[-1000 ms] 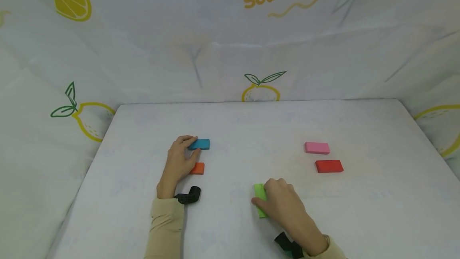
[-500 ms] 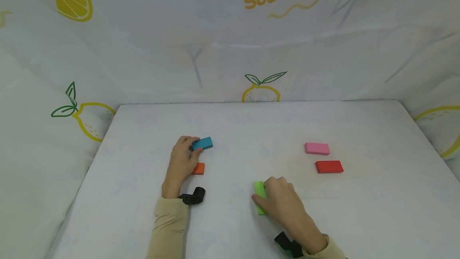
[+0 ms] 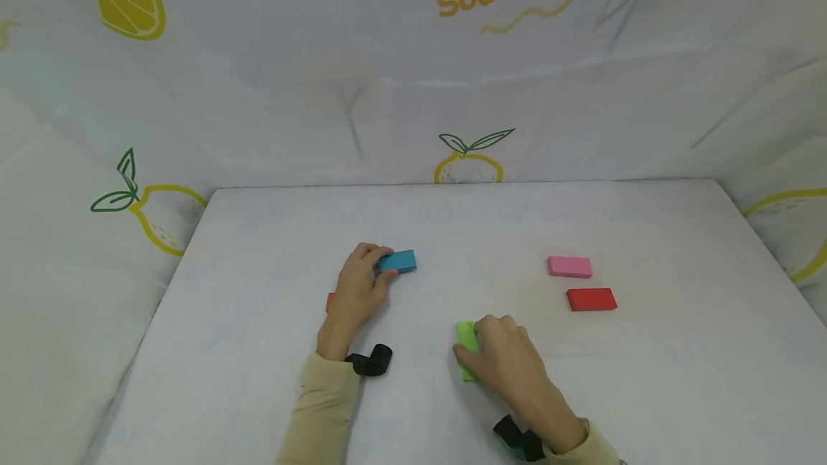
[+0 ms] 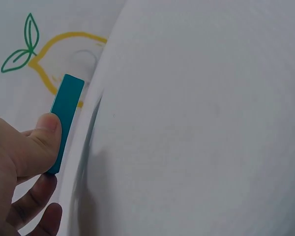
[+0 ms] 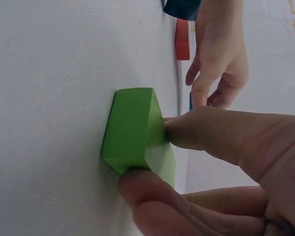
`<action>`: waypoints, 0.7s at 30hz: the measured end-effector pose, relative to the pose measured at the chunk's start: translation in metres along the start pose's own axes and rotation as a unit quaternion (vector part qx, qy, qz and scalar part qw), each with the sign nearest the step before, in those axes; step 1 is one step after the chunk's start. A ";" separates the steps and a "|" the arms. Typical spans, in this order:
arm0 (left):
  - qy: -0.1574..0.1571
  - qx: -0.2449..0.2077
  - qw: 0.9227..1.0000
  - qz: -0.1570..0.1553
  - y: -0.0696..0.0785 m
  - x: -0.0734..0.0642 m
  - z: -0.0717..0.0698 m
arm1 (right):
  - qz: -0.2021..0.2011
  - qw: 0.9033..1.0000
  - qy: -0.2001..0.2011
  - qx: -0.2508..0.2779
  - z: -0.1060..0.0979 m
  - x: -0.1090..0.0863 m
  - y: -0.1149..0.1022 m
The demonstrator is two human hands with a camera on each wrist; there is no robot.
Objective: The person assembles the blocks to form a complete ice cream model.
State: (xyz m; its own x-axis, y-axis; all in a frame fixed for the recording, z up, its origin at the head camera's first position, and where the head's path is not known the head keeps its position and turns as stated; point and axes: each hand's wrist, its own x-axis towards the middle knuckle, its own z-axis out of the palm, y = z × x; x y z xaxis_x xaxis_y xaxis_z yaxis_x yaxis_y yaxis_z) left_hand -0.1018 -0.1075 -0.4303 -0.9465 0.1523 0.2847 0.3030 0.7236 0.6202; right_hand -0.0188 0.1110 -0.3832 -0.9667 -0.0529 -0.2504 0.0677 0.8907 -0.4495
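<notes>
My left hand [image 3: 358,289] pinches a blue rectangular block [image 3: 400,261] between thumb and fingers. In the left wrist view the teal-looking block [image 4: 69,101] is held up off the table by one end. Nearer me on the right, my right hand [image 3: 510,364] grips a green block [image 3: 468,350], its thumb on one side and fingertips on the other. In the right wrist view the green block [image 5: 130,128] sits at the white tabletop. An orange block [image 3: 330,301] is mostly hidden behind my left hand.
A pink block [image 3: 570,267] and a red block [image 3: 591,299] lie on the right of the white table [image 3: 678,379]. Behind the table hangs a white cloth [image 3: 258,106] with lemon prints. Each wrist carries a black camera mount [image 3: 371,360].
My left hand has carried the blue block to the right, past the orange block, which its wrist now covers more. The green block has slid slightly away from me under the right hand.
</notes>
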 end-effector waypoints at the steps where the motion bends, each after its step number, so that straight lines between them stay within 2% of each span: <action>1: -0.003 -0.003 1.000 0.003 0.002 0.000 0.002 | -0.001 1.000 0.001 -0.001 0.000 0.000 0.000; 9: -0.015 -0.011 1.000 0.014 0.015 0.000 0.008 | -0.018 1.000 0.007 -0.007 0.002 0.001 0.002; 21: -0.030 -0.016 0.999 0.028 0.023 0.000 0.016 | -0.020 1.000 0.010 -0.003 0.001 0.001 0.001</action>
State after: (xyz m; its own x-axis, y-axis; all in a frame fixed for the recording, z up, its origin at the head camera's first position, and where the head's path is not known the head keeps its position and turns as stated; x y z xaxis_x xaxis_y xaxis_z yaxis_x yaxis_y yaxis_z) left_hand -0.0963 -0.0804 -0.4274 -0.9326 0.2334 0.2751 0.3582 0.6909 0.6280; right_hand -0.0196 0.1112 -0.3852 -0.9733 -0.0788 -0.2158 0.0283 0.8912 -0.4528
